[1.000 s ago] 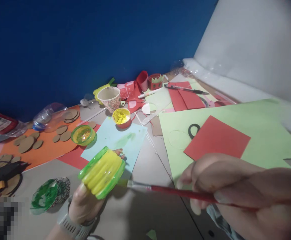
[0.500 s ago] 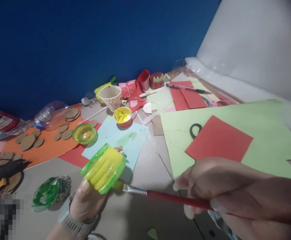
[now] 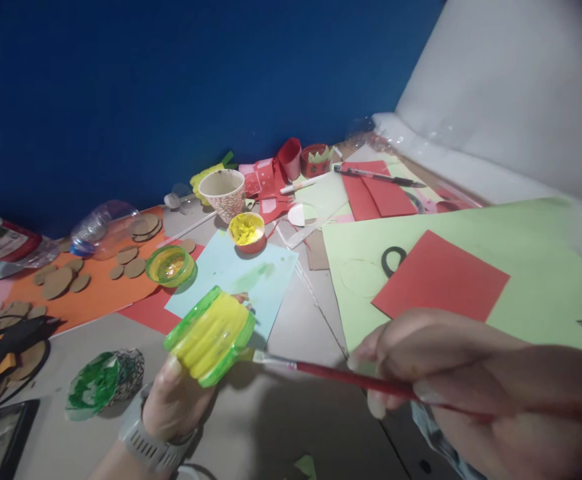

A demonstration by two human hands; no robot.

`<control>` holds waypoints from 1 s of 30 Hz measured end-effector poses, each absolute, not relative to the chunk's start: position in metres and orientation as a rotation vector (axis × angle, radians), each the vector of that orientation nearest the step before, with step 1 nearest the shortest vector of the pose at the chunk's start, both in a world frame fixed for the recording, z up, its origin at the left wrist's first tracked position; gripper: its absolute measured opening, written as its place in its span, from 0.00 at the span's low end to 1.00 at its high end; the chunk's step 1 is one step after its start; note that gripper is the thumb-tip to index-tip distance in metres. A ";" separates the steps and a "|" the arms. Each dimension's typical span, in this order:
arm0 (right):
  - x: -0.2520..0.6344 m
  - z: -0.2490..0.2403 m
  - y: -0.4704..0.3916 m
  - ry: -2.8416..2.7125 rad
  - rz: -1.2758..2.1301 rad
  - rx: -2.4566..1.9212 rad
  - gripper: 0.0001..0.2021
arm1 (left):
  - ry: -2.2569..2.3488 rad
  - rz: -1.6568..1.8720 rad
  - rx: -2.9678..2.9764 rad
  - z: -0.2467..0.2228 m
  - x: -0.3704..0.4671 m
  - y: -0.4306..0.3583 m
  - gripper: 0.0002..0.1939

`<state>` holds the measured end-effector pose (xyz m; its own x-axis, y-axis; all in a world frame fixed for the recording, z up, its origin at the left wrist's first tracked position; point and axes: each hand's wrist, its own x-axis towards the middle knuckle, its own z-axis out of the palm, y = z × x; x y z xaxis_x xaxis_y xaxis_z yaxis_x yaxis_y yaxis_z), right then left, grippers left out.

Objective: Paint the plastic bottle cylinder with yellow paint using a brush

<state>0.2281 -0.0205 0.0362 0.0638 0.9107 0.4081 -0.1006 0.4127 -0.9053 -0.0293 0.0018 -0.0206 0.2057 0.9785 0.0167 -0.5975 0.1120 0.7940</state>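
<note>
My left hand (image 3: 178,393), with a grey watch on the wrist, grips a ridged piece (image 3: 213,333) painted yellow with green edges; its exact kind I cannot make out. Closed round a red-handled paintbrush (image 3: 335,375) is my right hand (image 3: 451,380). The brush tip is at the piece's lower right green edge. Beyond the piece, a small cup of yellow paint (image 3: 248,231) stands on light blue paper (image 3: 275,277). A green and yellow round dish (image 3: 171,265) sits to its left. On the near left, a patterned cup with green paint (image 3: 103,383) lies tilted.
A patterned paper cup (image 3: 223,193) stands at the back. Cardboard discs (image 3: 58,282) lie on orange paper (image 3: 105,293). A black glue gun (image 3: 5,343) is at the far left. Red paper (image 3: 441,280) partly covers scissors (image 3: 393,260) on green sheets (image 3: 531,267).
The view has shifted slightly. The brush tip stays by the green edge, and the handle sits a little higher on the right hand's side. Both hands keep their hold.
</note>
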 end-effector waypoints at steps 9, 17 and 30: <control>0.230 0.036 -0.011 -1.342 0.961 -0.668 0.08 | 0.489 1.178 0.637 -0.009 -0.020 0.000 0.32; 0.220 0.048 -0.006 -1.401 0.940 -0.529 0.08 | 0.487 1.076 0.574 -0.004 -0.018 0.000 0.15; 0.219 0.042 -0.012 -1.275 0.971 -0.669 0.04 | 0.614 1.089 0.509 -0.002 -0.019 0.001 0.10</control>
